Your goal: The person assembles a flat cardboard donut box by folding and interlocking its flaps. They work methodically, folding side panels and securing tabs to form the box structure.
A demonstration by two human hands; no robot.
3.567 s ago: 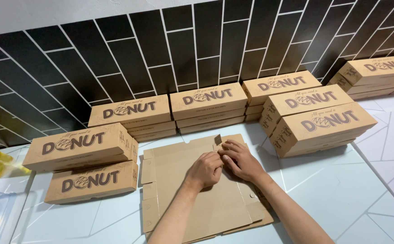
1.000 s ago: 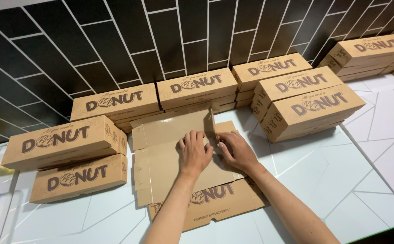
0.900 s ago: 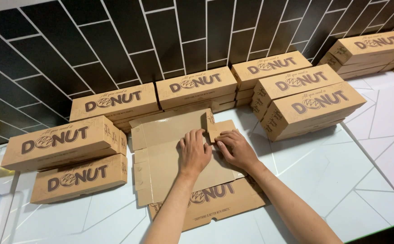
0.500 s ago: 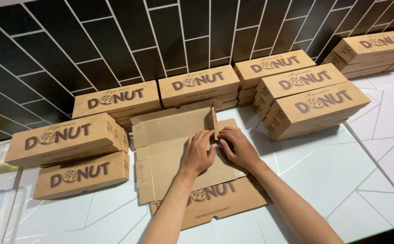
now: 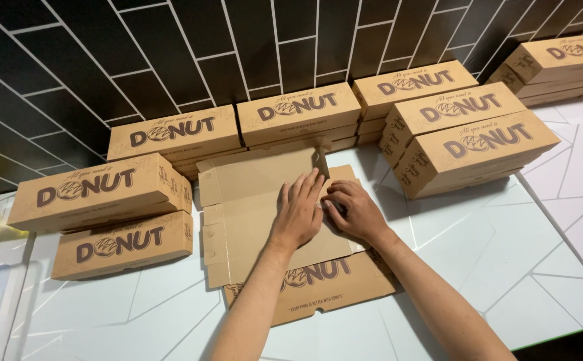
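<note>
On one flat carton (image 5: 258,200), two hands (image 5: 299,212) press.

Flat carton (image 5: 258,220) amid folded boxes (image 5: 171,134)

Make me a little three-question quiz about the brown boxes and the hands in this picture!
1. True or false: both hands press on the flat, unfolded brown cardboard box blank.
2. Which hand lies flat with fingers spread: the left hand or the right hand?
3. What is behind the finished brown cardboard boxes: A) black tiled wall, B) a window, C) a curtain?

Key: 1 true; 2 left hand; 3 A.
</note>
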